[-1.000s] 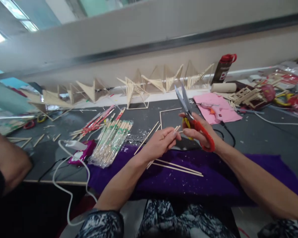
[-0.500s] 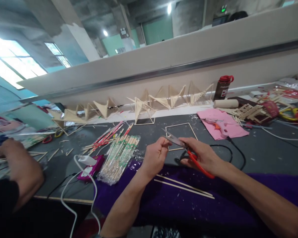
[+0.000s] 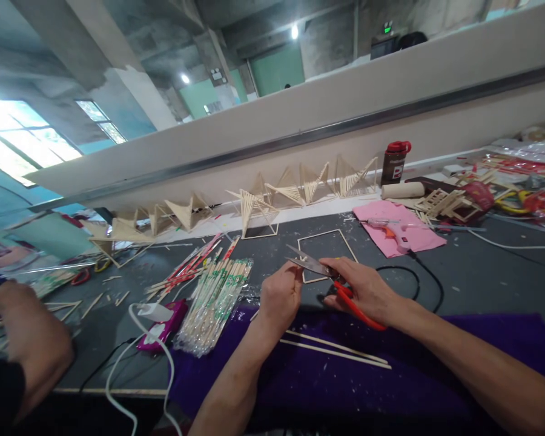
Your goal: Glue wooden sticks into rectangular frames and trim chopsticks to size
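Note:
My right hand [image 3: 361, 284] grips a pair of red-handled scissors [image 3: 356, 309], whose blades stand slightly apart and point left. Their tips reach over the closed fingers of my left hand [image 3: 279, 293]. What those fingers pinch is too small or hidden to make out. Below my hands, two thin wooden sticks [image 3: 336, 354] lie on a purple cloth [image 3: 418, 381], their left ends covered by my left forearm. Just beyond the scissors a square stick frame [image 3: 340, 233] lies flat on the dark table [image 3: 476, 284].
Bagged chopsticks [image 3: 218, 300] and a magenta power strip [image 3: 166, 327] lie left. A glue gun [image 3: 395, 230] rests on pink paper [image 3: 427, 239], its cord looping nearby. Stick models [image 3: 254, 212] line the wall, beside a bottle [image 3: 394, 163]. Another person's arm [image 3: 31, 327] is far left.
The view has shifted slightly, so the background sits lower and further left. The scissor blades remain apart above my left fingers, and both hands keep nearly the same pose.

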A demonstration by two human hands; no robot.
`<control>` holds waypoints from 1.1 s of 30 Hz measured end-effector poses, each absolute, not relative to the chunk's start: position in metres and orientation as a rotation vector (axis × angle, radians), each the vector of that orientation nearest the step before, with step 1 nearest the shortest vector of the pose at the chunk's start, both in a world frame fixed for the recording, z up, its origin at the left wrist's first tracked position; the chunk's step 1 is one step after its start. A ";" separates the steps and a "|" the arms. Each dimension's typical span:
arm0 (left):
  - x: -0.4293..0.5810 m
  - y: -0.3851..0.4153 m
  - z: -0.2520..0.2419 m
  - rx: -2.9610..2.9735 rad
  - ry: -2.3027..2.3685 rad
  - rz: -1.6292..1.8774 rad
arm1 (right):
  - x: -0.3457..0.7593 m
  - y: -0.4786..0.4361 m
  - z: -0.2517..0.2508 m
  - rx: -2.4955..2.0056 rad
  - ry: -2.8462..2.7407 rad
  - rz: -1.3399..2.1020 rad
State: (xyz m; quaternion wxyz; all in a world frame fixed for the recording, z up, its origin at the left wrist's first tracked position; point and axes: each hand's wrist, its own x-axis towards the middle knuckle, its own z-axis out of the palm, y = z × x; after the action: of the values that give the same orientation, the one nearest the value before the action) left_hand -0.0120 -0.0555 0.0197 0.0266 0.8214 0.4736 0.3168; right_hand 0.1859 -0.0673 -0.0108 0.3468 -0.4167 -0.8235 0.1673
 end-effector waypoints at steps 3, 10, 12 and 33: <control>-0.014 -0.053 0.015 2.646 1.454 1.039 | 0.185 -0.068 -0.009 -1.095 -2.136 0.473; -0.017 -0.048 0.010 2.971 1.449 1.160 | 0.184 -0.072 -0.005 -1.124 -2.123 0.509; -0.016 -0.047 0.009 3.022 1.440 1.166 | 0.184 -0.071 -0.006 -1.123 -2.127 0.496; -0.006 -0.052 0.000 3.113 1.428 1.206 | 0.185 -0.068 -0.015 -1.125 -2.156 0.517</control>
State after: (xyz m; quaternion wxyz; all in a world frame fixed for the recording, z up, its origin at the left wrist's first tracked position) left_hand -0.0062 -0.0518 0.0003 -0.2423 0.8317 0.3817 0.3224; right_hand 0.1850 -0.0677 -0.0148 0.3218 -0.4284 -0.8211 0.1970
